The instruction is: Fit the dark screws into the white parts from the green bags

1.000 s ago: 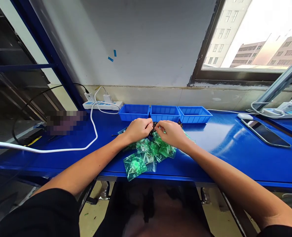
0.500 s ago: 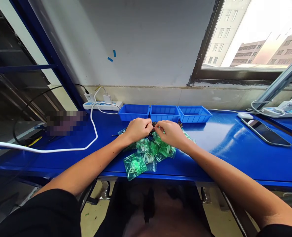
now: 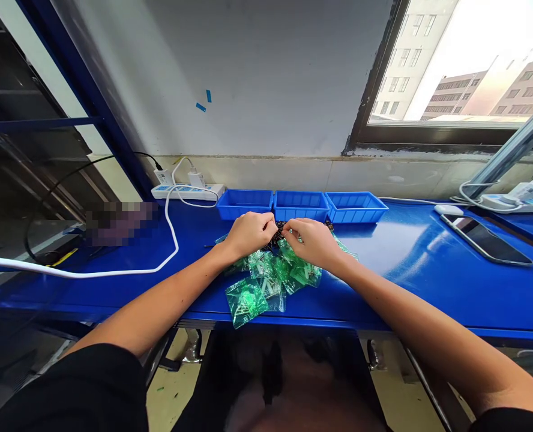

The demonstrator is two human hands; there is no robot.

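Note:
My left hand [image 3: 252, 233] is closed in a pinch above a dark pile of small parts [image 3: 276, 235], just in front of the blue trays. Close by on its right, my right hand [image 3: 310, 241] is also pinched, thumb and forefinger together. Whatever either set of fingertips holds is too small to make out. Beneath and in front of both hands lie several green clear bags [image 3: 271, 276] with small pieces inside. One green bag [image 3: 246, 301] lies nearest the table's front edge.
Three blue trays [image 3: 301, 206] stand in a row behind my hands. A white power strip [image 3: 188, 192] and white cable [image 3: 113, 273] are at the left. A phone [image 3: 486, 240] lies at the right on the blue table [image 3: 410, 270], before another power strip [image 3: 516, 201].
My hands have moved slightly apart at the fingertips, the left one a little to the left and up. More of the dark pile shows between them.

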